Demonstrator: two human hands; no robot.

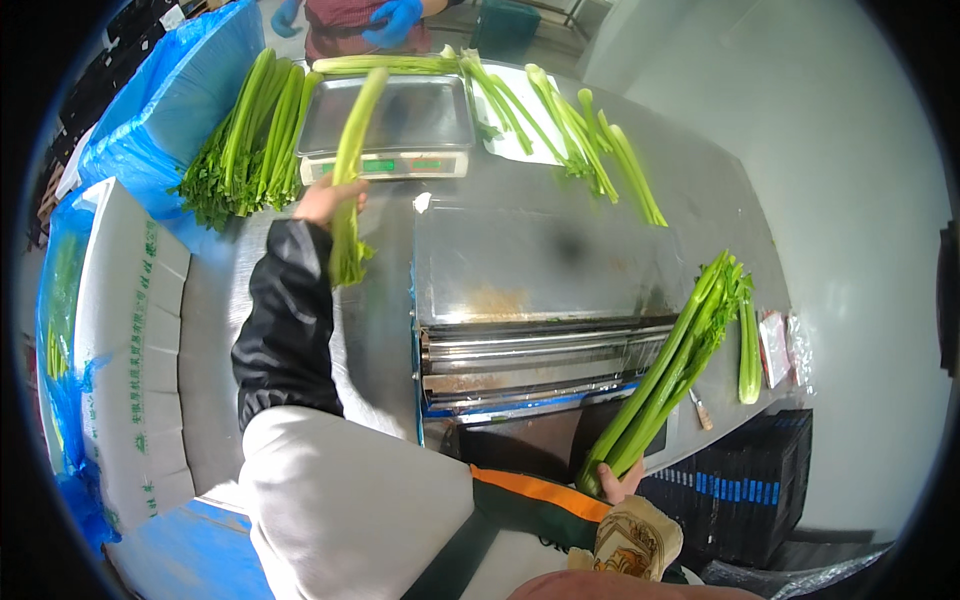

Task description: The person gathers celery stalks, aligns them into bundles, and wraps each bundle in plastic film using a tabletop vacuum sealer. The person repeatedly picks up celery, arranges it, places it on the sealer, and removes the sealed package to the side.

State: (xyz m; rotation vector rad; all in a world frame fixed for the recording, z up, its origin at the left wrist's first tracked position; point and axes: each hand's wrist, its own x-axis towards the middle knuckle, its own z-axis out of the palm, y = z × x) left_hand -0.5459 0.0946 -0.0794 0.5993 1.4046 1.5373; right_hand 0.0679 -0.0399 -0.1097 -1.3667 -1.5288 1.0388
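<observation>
My left hand (326, 201) grips a pale celery stalk (349, 150) upright, its tip in front of the metal pan (420, 112) of a digital scale (409, 165). At the lower right, my right hand (622, 481) holds a bunch of celery (660, 375) by its base end. The leafy end of that bunch points away from me, over the right side of a film wrapping machine (540, 262). Bundled celery (259, 142) lies left of the scale, leaves towards me.
Loose celery stalks (574, 142) lie on and beside a white sheet (510, 105). A foam box (135, 352) and a blue-lined container (176, 105) flank the table's left side. Black crates (727, 480) stand lower right. A blue-gloved person (367, 30) stands opposite. A small brush-like tool (701, 412) lies right.
</observation>
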